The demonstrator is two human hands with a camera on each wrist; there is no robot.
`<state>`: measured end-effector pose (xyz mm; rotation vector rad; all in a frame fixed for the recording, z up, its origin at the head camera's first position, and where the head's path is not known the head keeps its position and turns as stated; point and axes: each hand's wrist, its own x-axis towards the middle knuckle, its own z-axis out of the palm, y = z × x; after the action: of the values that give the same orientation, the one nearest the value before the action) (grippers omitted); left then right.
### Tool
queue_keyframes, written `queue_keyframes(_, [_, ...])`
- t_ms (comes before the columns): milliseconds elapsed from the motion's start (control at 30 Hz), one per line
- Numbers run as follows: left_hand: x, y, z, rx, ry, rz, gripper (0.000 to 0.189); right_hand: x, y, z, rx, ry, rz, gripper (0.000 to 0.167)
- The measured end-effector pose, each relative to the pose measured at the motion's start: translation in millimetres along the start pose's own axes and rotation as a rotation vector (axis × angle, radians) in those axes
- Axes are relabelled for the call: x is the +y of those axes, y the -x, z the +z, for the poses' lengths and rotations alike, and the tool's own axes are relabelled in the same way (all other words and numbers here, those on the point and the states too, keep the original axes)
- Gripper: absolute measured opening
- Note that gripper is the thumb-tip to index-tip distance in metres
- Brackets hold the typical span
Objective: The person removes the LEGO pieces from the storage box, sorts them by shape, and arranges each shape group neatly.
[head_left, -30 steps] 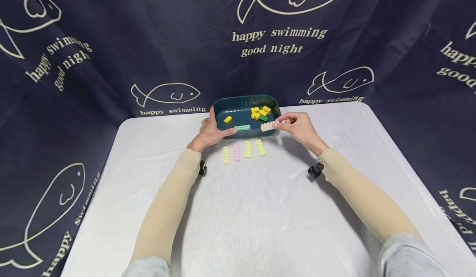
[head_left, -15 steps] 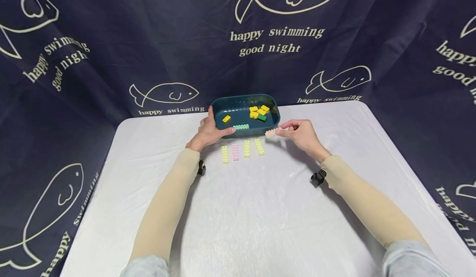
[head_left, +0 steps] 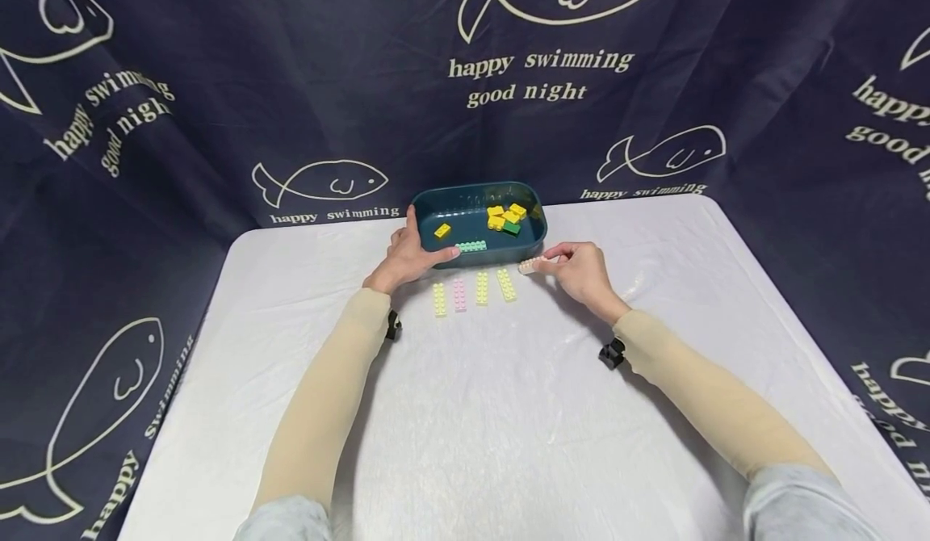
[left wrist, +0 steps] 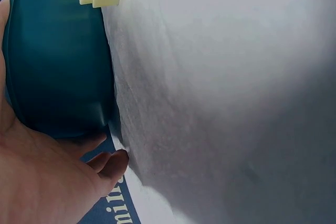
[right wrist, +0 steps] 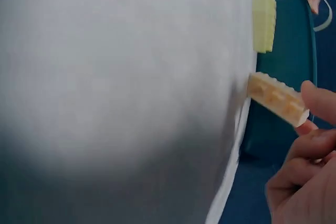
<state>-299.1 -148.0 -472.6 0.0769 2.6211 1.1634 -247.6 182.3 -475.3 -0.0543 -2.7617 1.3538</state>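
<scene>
My left hand (head_left: 401, 260) holds the left end of a dark teal plastic bin (head_left: 501, 256), thumb along its front rim and fingers around the side. My right hand (head_left: 587, 276) pinches the end of a pale peach building block (head_left: 532, 266), just in front of the bin's right corner. In the right wrist view this block (right wrist: 277, 99) shows its hollow underside, tilted, with its far end close over the white tablecloth. Left of it, a row of long blocks lies on the cloth: a yellow one (head_left: 506, 285), another yellow one (head_left: 483, 289), a pink one (head_left: 460, 295) and a yellow one (head_left: 439, 300).
Inside the bin are a mint-green block (head_left: 474, 245), a lone yellow block (head_left: 442, 231), several yellow blocks (head_left: 496, 220) in a cluster and a dark green block (head_left: 512, 228). A navy curtain (head_left: 327, 105) with fish prints hangs behind the white table (head_left: 508, 412).
My right hand has carried the peach block from over the bin's front right rim down toward the cloth, near the row's right end. My left hand stays on the bin.
</scene>
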Motion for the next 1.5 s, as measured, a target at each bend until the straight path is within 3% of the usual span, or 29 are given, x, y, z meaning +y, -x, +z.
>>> queue_keyframes(267, [2.5,2.3,-1.1,0.008,0.010,-0.001,0.136,-16,24.9,11,0.037,0.329,-0.069,0.029])
queue_keyframes(667, [1.3,2.4,0.3,0.009,0.005,-0.002,0.135,-20,31.6,17,-0.054,0.495,-0.036,0.029])
queue_keyframes(1167, [-0.1,1.4,-1.8,0.009,0.001,0.006,0.136,-27,28.3,11,-0.075,0.479,-0.059,0.034])
queue_keyframes(1367, [1.6,2.0,-2.9,0.015,0.008,0.007,0.136,-44,3.3,-8,0.000,0.321,-0.195,0.031])
queue_keyframes(1500, [0.8,1.0,-1.1,0.001,-0.001,0.000,0.136,-52,-19.2,-12,-0.021,0.244,-0.266,0.028])
